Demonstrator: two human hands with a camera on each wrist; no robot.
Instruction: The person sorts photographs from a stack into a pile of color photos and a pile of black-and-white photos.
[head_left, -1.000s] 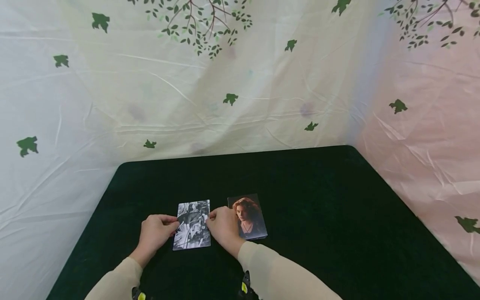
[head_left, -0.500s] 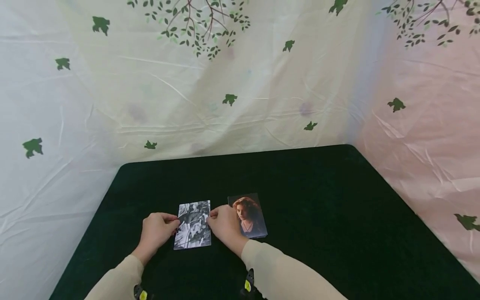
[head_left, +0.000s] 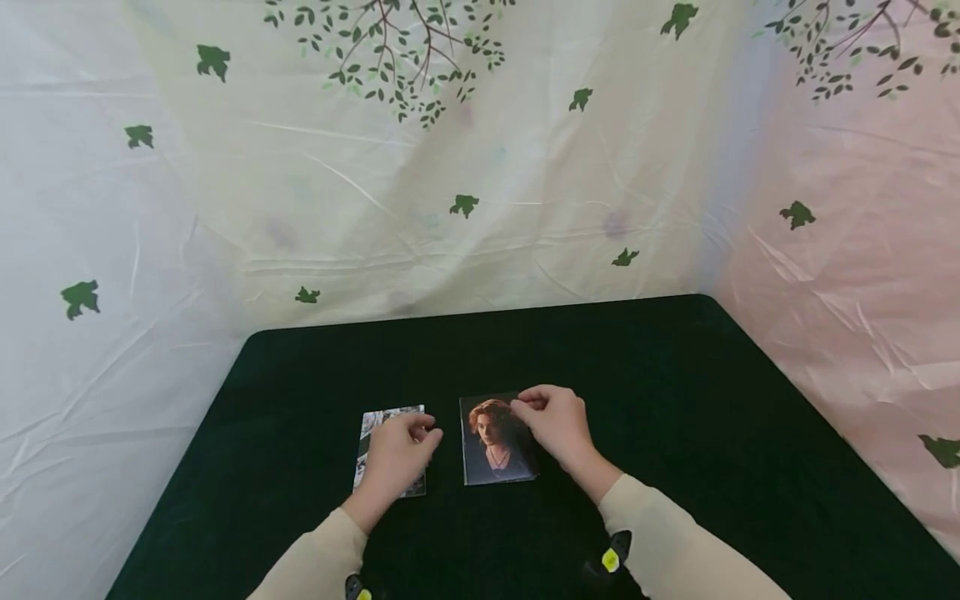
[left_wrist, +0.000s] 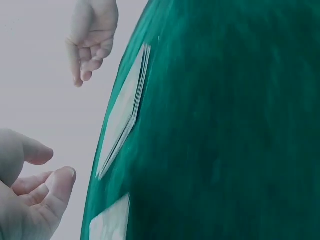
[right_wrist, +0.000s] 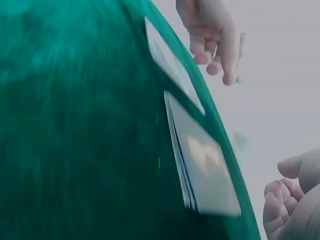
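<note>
In the head view a stack of picture cards (head_left: 491,462) lies on the dark green table, its top card a portrait with reddish hair. To its left a black-and-white picture card (head_left: 368,427) lies flat, partly hidden under my left hand (head_left: 396,460). That hand hovers with bent fingers, a gap between thumb and forefinger. My right hand (head_left: 561,427) is over the stack's upper right corner, fingers loosely bent. Both wrist views show the hands raised off the table and holding nothing. Several layered edges show on the stack (left_wrist: 122,112) in the left wrist view.
The green cloth-covered table (head_left: 660,400) has rounded far corners. A pale curtain (head_left: 360,208) with printed leaves and bird shapes rises behind it, and a pinkish one (head_left: 847,292) hangs along the right side.
Both hands have let go of the black-and-white card's side edges. They have moved right, the left over that card, the right across to the stack's far side.
</note>
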